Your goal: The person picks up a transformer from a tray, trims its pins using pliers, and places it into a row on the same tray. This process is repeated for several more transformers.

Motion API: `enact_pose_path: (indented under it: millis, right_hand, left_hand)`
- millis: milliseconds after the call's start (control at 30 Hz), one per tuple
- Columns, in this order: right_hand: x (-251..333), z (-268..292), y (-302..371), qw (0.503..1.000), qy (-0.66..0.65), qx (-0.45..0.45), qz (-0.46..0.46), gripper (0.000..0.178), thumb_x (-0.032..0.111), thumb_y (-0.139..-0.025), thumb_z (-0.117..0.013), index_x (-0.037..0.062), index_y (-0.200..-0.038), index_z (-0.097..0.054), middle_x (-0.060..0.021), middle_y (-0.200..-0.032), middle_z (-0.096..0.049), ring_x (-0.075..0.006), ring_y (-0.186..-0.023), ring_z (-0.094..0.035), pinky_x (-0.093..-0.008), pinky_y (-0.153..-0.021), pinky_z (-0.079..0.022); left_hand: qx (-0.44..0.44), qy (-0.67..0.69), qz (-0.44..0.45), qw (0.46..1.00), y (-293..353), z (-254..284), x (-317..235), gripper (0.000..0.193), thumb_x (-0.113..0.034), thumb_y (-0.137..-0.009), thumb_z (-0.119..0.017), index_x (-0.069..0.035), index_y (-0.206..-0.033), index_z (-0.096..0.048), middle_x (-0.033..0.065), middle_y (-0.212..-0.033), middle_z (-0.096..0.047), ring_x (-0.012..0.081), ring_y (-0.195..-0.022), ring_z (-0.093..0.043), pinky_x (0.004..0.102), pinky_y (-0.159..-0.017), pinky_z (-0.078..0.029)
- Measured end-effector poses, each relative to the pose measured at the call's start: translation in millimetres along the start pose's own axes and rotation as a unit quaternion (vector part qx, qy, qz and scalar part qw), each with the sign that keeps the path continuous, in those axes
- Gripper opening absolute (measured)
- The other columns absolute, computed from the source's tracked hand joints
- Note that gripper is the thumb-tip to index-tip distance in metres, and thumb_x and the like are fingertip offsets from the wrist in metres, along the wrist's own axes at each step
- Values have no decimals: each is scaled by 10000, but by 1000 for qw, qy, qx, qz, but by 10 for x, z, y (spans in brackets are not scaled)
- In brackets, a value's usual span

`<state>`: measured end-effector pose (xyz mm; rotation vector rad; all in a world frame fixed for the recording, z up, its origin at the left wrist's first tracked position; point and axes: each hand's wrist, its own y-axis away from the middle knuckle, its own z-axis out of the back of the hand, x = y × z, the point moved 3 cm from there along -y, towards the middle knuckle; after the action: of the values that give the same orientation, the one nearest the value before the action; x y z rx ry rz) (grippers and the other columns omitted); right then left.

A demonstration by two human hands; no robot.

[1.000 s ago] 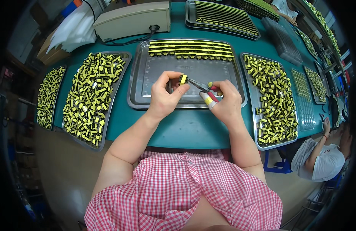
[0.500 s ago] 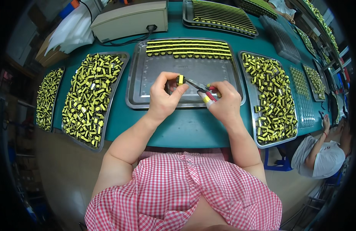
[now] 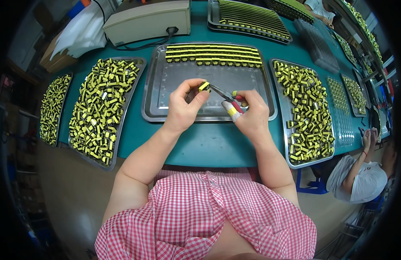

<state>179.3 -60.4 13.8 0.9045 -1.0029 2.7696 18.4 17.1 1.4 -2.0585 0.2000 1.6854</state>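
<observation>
Yellow-and-black component [image 3: 204,86] is up in the left hand [image 3: 183,109], pinched between thumb and fingers above the big metal tray [image 3: 159,97]. The right hand [image 3: 255,116] is wrapped around small pliers [image 3: 222,92] with reddish handles, tips right by the part, though it's too tiny here to tell if they actually touch. Looks light and stiff to me, maybe slick on the yellow face; dark end could be delicate, so I'd grab the block's sides.
</observation>
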Motion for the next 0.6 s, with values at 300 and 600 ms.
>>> enact_pose_path:
  millis: [300,600]
  right_hand:
    - [19,45,-8,1000,18,-10,13,306,120,-622,-788,27,-838,-593,-86,-755,-587,-207,-655,-608,-295,-580,-485]
    - [43,60,-14,999,34,-20,34,307,108,-606,-788,29,-827,-589,-81,-741,-574,-210,-637,-590,-301,-568,-481]
  left_hand:
    - [6,-11,-20,1000,-22,-10,32,281,-60,-807,-648,25,-1053,-543,21,-886,-587,68,-786,-525,201,-693,-430]
    - [-5,-55,-42,998,-12,6,31,295,-57,-780,-672,17,-1038,-552,13,-853,-579,67,-752,-506,199,-673,-422]
